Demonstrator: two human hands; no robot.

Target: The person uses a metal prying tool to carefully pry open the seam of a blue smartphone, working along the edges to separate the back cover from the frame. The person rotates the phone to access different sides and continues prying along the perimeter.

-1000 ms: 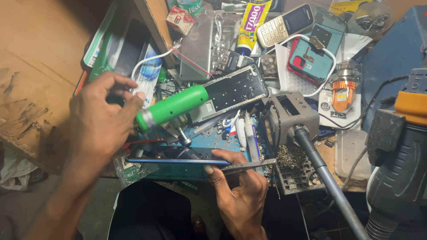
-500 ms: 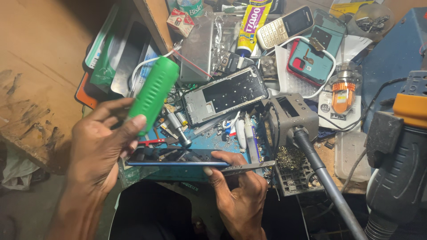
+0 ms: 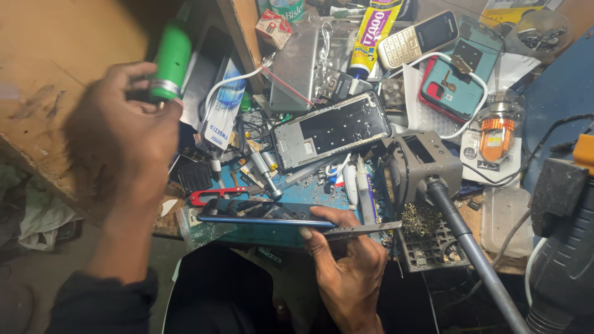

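Observation:
My left hand [image 3: 127, 130] grips a green cylindrical tool [image 3: 170, 60] and holds it raised over the left of the bench; the hand is blurred by motion. My right hand [image 3: 346, 266] holds a dark smartphone [image 3: 266, 212] edge-on at the near side of the bench, with a thin metal blade [image 3: 362, 229] under its thumb. A bare phone frame [image 3: 331, 130] lies just beyond the phone. Red-handled tweezers [image 3: 213, 195] rest beside the phone's left end.
The bench is crowded: a yellow glue tube [image 3: 370, 34], a keypad phone [image 3: 417, 38], a teal phone case [image 3: 461, 77] with a white cable, a grey stand [image 3: 421, 164] with a hose, an orange lamp [image 3: 495, 133]. A wooden shelf [image 3: 55, 80] is at left.
My left hand has swung the green tool from lying across the bench to upright and higher, toward the upper left. My right hand and the phone have stayed in place.

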